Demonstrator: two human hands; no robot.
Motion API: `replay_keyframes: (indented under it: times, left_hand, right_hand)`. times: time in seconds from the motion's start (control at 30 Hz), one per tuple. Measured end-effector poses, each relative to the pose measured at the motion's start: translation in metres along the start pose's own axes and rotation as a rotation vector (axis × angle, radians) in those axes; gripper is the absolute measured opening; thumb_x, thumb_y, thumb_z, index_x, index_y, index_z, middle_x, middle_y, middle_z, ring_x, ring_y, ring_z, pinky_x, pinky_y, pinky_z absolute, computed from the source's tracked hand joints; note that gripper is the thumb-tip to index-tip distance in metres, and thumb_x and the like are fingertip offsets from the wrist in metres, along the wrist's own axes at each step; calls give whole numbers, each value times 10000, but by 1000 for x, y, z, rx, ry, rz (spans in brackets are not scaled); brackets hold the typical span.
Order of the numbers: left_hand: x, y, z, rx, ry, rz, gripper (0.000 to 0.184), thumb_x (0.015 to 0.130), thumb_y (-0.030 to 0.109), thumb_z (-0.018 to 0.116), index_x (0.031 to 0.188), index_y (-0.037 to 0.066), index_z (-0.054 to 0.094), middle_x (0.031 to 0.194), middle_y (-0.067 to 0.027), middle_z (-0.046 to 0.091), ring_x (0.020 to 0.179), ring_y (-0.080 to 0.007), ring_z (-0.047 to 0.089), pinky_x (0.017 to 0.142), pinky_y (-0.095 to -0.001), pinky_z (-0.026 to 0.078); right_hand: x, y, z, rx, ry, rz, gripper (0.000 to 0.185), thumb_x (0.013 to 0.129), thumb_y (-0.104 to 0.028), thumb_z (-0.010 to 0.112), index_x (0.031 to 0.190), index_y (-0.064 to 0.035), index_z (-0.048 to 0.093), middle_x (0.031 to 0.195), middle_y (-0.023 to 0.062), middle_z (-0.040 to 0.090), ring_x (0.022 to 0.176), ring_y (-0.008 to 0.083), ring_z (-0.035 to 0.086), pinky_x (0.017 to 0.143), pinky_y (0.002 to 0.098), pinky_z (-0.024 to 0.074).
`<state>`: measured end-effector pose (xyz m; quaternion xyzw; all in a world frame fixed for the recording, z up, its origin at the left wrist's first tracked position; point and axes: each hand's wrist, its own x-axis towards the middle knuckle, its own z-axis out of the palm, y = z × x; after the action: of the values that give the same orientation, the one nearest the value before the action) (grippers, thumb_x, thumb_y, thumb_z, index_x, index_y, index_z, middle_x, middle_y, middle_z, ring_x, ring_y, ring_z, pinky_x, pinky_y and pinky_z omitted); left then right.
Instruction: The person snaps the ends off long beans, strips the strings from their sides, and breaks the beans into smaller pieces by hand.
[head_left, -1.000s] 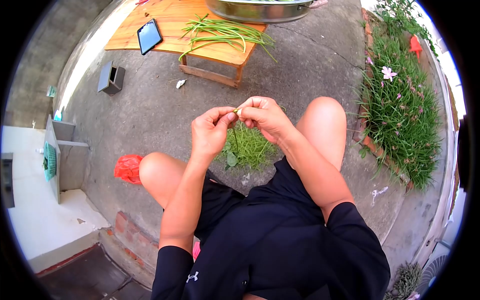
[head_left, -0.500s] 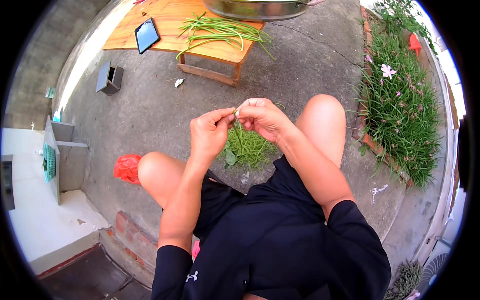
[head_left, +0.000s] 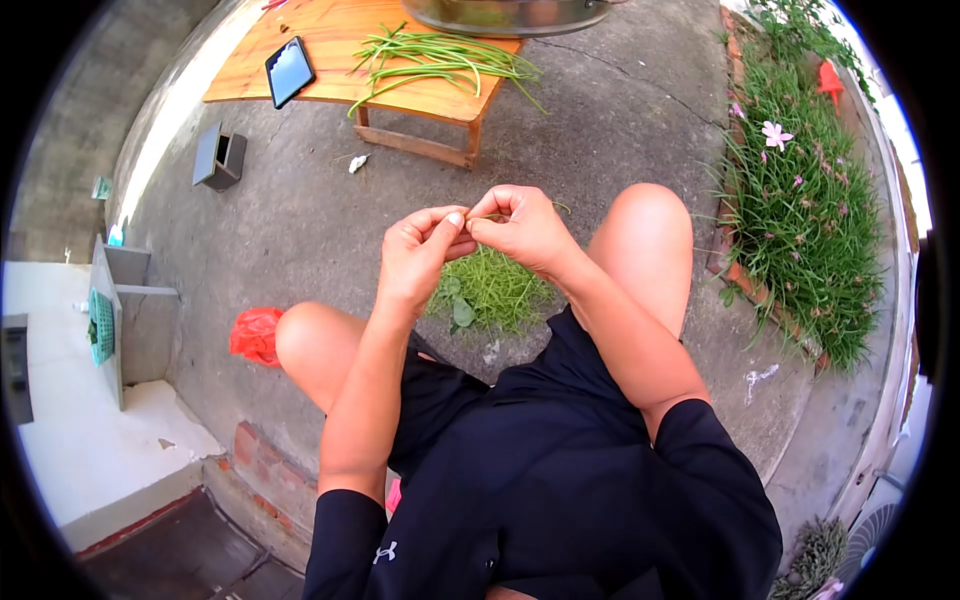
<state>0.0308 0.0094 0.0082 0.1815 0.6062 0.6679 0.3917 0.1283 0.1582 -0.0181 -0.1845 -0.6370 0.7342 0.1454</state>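
My left hand [head_left: 418, 255] and my right hand [head_left: 525, 232] meet fingertip to fingertip in front of my knees. Both are closed in a pinch on a thin green stalk [head_left: 492, 217]; only a little of it shows between the fingers. Below them on the concrete lies a heap of fine green strips [head_left: 500, 290], with a few broad leaves [head_left: 460, 308] at its left side. Long green stalks [head_left: 430, 62] lie in a loose bundle on the wooden table [head_left: 340, 85], some hanging over its edge.
A tablet [head_left: 290, 72] and a large metal pan [head_left: 505, 17] rest on the table. A grey box [head_left: 220, 157] stands on the ground, left of the table. Beside my left knee is a red plastic bag [head_left: 256, 336]. A brick-edged grass bed [head_left: 800, 230] runs along the right.
My hands have shifted slightly, the right one turning so its fingers curl towards the left. The stalk end that hung below my fingers no longer shows there.
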Motion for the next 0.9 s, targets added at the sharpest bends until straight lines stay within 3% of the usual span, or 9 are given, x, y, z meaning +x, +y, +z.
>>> replay_keyframes:
  times: [0.17, 0.47, 0.57, 0.9]
  left_hand:
    - [0, 4, 1, -49, 14, -50, 223, 1020, 135, 592, 1130, -46, 659, 1014, -132, 724, 884, -193, 721, 826, -310, 611]
    - [3, 6, -9, -155, 6, -66, 198, 1024, 156, 585, 1128, 2, 655, 1048, -153, 726, 937, -221, 724, 851, -350, 616]
    - [5, 7, -13, -182, 2, -51, 190, 1033, 155, 568, 1124, 8, 646, 1069, -156, 723, 940, -226, 725, 854, -359, 619]
    - [11, 14, -24, -177, 100, 2, 171, 1049, 175, 542, 1117, 39, 619, 1078, -132, 712, 960, -241, 723, 784, -342, 615]
  right_hand:
    - [-2, -3, -1, -4, -24, 53, 82, 843, -61, 712, 879, -2, 669, 827, 21, 666, 762, 64, 593, 660, 239, 489]
    - [-4, -7, 0, 30, -35, 64, 71, 828, -52, 693, 861, -16, 641, 814, 12, 649, 737, 62, 578, 640, 237, 472]
    - [-4, -2, 0, 52, -24, 50, 117, 785, -82, 706, 852, 1, 658, 772, 21, 645, 679, 65, 562, 562, 235, 444]
    - [-6, -6, -1, 74, -95, 61, 84, 764, -60, 676, 818, -3, 648, 753, 40, 655, 694, 88, 596, 614, 249, 467]
